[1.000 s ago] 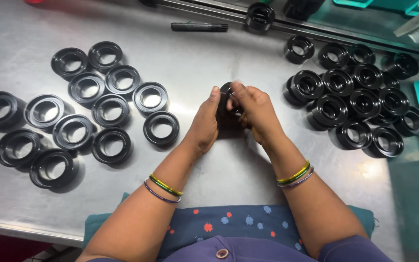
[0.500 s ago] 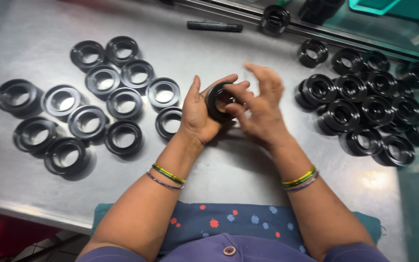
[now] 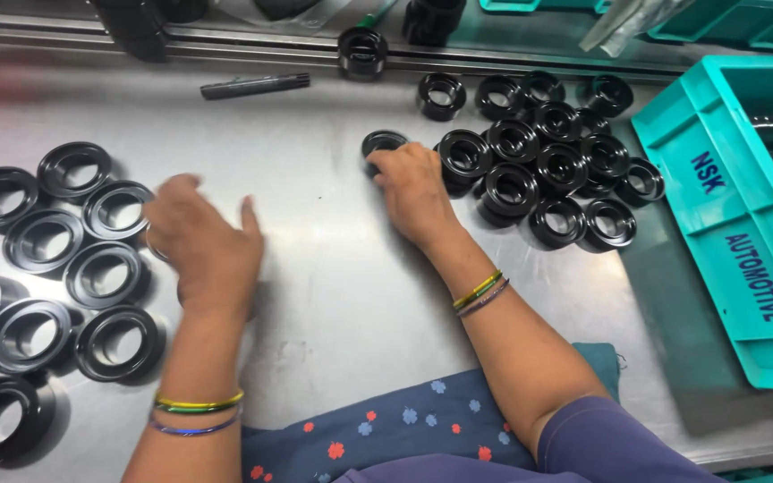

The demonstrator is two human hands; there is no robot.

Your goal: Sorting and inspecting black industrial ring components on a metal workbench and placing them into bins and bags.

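The right hand (image 3: 415, 192) lay on the shiny metal surface (image 3: 333, 295) with its fingers (image 3: 385, 159) curled on one black round ring part (image 3: 381, 143), just beside the packed bunch of black cup parts (image 3: 539, 174) toward the far right edge. The left hand (image 3: 205, 243) was blurry, fingers spread and holding nothing, right beside the flat black rings (image 3: 105, 273) near the left edge. The ring part could slip on the smooth metal and bump the bunch, or the open hand could knock the flat rings out of their rows.
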